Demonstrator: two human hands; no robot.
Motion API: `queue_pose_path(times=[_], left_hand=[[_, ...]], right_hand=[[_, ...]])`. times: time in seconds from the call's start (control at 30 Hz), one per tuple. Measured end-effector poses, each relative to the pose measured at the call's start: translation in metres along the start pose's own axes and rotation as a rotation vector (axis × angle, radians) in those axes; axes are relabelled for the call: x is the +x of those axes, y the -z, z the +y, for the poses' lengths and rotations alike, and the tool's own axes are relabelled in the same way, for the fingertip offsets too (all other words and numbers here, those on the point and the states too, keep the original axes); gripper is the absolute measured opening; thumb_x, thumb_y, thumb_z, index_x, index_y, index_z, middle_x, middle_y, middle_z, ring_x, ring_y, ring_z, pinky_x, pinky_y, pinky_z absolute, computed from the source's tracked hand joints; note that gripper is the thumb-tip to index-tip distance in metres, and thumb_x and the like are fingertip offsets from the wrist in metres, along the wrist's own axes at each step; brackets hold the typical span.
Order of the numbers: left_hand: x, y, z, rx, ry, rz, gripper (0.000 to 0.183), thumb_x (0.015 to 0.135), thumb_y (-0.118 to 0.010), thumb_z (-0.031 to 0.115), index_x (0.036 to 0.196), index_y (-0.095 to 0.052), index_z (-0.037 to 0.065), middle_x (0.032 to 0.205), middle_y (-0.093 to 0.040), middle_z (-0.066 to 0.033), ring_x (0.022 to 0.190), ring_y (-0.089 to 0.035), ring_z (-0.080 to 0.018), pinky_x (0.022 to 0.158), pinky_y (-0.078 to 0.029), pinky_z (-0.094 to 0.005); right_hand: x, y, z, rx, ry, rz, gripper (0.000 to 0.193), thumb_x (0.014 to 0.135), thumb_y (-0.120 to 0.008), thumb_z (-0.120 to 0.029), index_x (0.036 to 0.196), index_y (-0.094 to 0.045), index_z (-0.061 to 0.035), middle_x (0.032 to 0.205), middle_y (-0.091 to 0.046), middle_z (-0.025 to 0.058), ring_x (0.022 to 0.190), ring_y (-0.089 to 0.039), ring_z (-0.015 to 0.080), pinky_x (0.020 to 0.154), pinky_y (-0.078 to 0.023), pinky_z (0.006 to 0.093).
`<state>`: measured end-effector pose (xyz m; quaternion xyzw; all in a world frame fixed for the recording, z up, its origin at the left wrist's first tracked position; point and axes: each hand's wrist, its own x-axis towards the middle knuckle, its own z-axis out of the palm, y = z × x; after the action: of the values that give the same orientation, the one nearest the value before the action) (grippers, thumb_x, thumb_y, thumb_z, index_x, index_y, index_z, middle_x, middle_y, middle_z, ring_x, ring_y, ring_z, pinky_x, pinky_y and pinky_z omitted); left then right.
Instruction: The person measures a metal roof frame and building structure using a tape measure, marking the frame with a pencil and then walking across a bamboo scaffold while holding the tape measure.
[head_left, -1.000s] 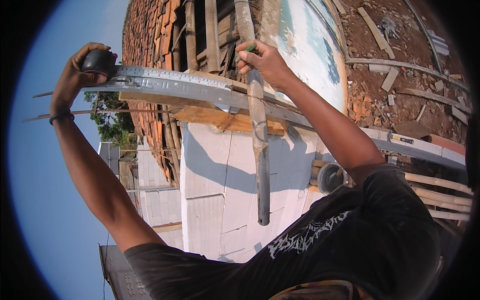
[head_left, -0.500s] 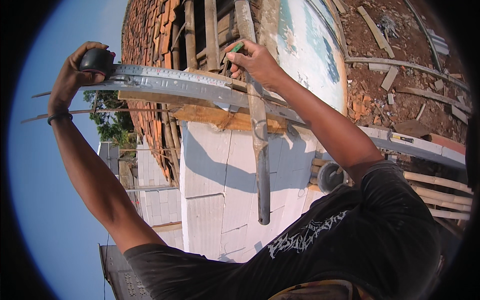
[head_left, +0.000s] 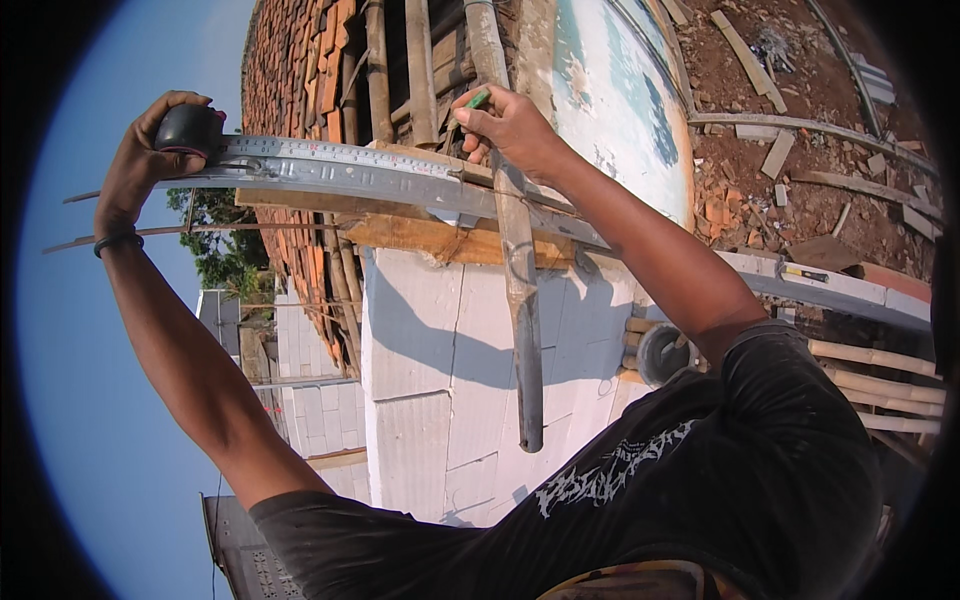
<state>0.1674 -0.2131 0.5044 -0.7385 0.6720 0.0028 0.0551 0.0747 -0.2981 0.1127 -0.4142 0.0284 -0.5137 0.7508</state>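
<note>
A tiled roof [head_left: 290,100], a white wall [head_left: 410,410] and some dirt [head_left: 720,165] are lit by bright sun. A black tape case [head_left: 188,130] is held up at the left by the left hand [head_left: 138,165], with its fingers curled around it. From the case, a white strip [head_left: 340,152] is pulled out and laid along a metal bar [head_left: 400,190], and its far end is seen near a long pole [head_left: 525,370]. A small green stick [head_left: 480,98], maybe a pencil, is pinched in the fingers of the right hand [head_left: 515,125]. Whether the strip is touched by these fingers cannot be told.

In the last second, the right hand has been moved a little to the left. The stick is now seen beside the pole, not in front of it. The case has hardly been moved. So the strip seems to be kept in line with the bar while the stick is shifted to the strip's side of the pole.
</note>
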Motion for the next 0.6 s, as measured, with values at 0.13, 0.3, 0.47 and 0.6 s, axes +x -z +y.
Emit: queue_pose_path(times=[0.13, 0.3, 0.47, 0.6], left_hand=[[0.0, 0.001, -0.004, -0.024, 0.003, -0.003, 0.057, 0.049, -0.075, 0.004, 0.103, -0.06, 0.013, 0.09, -0.062, 0.0008, 0.082, -0.061, -0.0121, 0.081, -0.05, -0.0271], [0.001, -0.001, -0.003, -0.03, 0.002, -0.029, 0.058, 0.049, -0.076, 0.005, 0.104, -0.059, 0.014, 0.094, -0.064, -0.001, 0.085, -0.061, -0.0132, 0.082, -0.051, -0.0277], [-0.002, 0.003, 0.0, -0.055, -0.023, -0.048, 0.056, 0.052, -0.077, 0.006, 0.104, -0.06, 0.016, 0.094, -0.064, -0.0002, 0.086, -0.062, -0.0135, 0.085, -0.05, -0.0285], [-0.003, 0.001, -0.003, -0.001, -0.073, -0.056, 0.056, 0.052, -0.077, 0.003, 0.105, -0.059, 0.014, 0.097, -0.064, -0.0016, 0.09, -0.061, -0.0143, 0.085, -0.051, -0.0307]], right_hand=[[0.0, -0.005, -0.005, -0.006, -0.016, -0.028, 0.031, 0.087, -0.059, -0.025, 0.105, -0.052, -0.0012, 0.071, -0.055, 0.0053, 0.062, -0.056, 0.0104, 0.058, -0.049, 0.0242], [0.006, -0.02, -0.008, 0.015, 0.026, -0.079, 0.031, 0.087, -0.058, -0.024, 0.106, -0.051, -0.0013, 0.071, -0.055, 0.0057, 0.062, -0.055, 0.0105, 0.059, -0.049, 0.0241], [0.008, -0.062, -0.017, -0.013, 0.095, -0.082, 0.028, 0.089, -0.055, -0.022, 0.107, -0.05, -0.0009, 0.077, -0.054, 0.0059, 0.069, -0.055, 0.0097, 0.061, -0.05, 0.0235], [0.009, -0.101, -0.023, -0.021, 0.174, -0.048, 0.025, 0.091, -0.053, -0.02, 0.107, -0.049, -0.001, 0.081, -0.055, 0.0058, 0.067, -0.055, 0.0082, 0.06, -0.05, 0.0211]])
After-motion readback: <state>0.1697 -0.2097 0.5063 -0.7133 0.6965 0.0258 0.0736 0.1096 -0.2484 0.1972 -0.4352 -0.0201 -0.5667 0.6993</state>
